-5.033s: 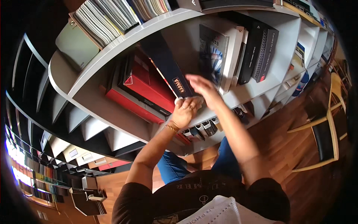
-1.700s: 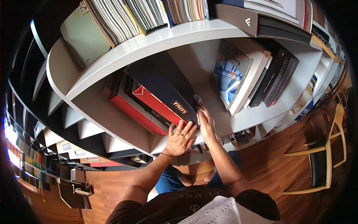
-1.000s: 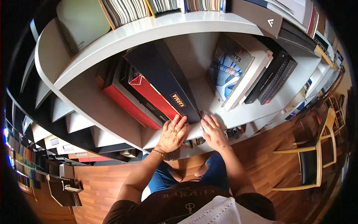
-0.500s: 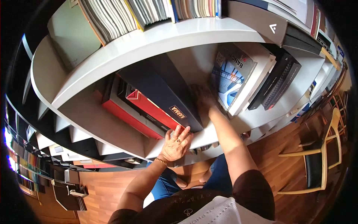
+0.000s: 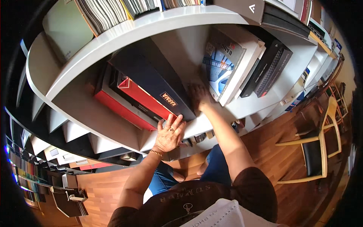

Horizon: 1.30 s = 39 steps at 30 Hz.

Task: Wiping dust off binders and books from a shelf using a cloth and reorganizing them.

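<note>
My left hand (image 5: 170, 134) lies with fingers spread against the near, lower ends of the books on the white shelf. Its fingertips touch a red book (image 5: 145, 99) and the lower end of a thick dark blue volume (image 5: 151, 75). Behind that volume's right side, in the shade of the compartment, is my right hand (image 5: 199, 96). Its fingers look stretched out, next to the dark blue volume, and I see nothing held in them. Left of these stands another red-edged book (image 5: 123, 111), with a dark one (image 5: 138, 104) between the reds.
To the right, a grey book with a blue cover picture (image 5: 223, 70) leans beside black volumes (image 5: 274, 72). The curved white shelf edge (image 5: 124, 32) arches above, carrying magazines (image 5: 102, 15). A wooden chair (image 5: 317, 140) stands on the floor at right.
The whole view has shifted, so the shelf sits slightly higher and further left. Both hands stay by the same books, the right showing a little more clearly beside the dark blue volume.
</note>
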Each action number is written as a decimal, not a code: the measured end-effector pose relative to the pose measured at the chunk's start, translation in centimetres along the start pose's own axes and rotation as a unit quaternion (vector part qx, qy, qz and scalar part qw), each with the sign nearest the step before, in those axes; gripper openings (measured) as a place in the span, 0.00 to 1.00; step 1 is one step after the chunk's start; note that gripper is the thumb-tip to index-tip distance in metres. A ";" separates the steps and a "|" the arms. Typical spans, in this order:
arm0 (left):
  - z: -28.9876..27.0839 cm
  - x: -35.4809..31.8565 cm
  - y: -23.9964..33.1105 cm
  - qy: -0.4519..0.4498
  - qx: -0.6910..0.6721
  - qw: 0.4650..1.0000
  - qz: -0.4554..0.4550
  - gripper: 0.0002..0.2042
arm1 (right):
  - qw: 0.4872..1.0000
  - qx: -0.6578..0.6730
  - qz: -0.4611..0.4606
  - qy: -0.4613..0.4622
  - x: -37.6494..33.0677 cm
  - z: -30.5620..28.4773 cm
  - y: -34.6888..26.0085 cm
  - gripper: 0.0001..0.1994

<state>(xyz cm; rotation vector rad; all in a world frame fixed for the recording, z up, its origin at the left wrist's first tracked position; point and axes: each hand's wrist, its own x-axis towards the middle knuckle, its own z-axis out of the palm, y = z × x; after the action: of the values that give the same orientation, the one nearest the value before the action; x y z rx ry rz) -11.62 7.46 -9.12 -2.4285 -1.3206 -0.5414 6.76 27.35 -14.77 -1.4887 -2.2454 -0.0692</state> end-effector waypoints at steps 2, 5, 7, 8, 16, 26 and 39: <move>0.9 1.2 0.3 0.010 -0.016 1.000 0.014 0.21 | 0.999 0.025 0.004 0.028 -3.8 0.7 2.9 0.26; -0.3 -1.8 -1.0 -0.019 0.014 1.000 -0.015 0.20 | 0.990 0.113 -0.081 -0.038 -9.8 -3.8 -1.5 0.23; 0.0 -1.9 -0.9 -0.009 0.009 1.000 -0.011 0.20 | 0.988 0.110 -0.109 -0.016 -12.7 -7.4 -0.1 0.20; 0.2 -1.7 -0.8 -0.006 0.004 1.000 -0.009 0.21 | 0.989 0.092 -0.119 -0.003 -14.0 -8.5 1.3 0.19; 0.3 -0.8 -1.2 0.016 0.020 1.000 -0.003 0.20 | 0.982 0.020 0.059 0.180 -15.9 -10.3 10.8 0.15; -0.8 -3.9 0.6 0.070 -0.096 0.992 -0.037 0.28 | 0.969 0.039 0.073 0.231 -17.2 -7.1 -3.2 0.15; -5.7 -6.4 4.2 0.235 -0.386 0.868 -0.208 0.36 | 0.850 0.523 -0.024 0.068 -16.5 -14.7 -16.7 0.24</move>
<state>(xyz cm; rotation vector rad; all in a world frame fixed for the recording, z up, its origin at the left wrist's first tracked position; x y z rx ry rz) -12.22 -1.95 -7.57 -2.2472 -1.5895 -1.9608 2.11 2.01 -4.55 -0.7667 -1.6791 0.8649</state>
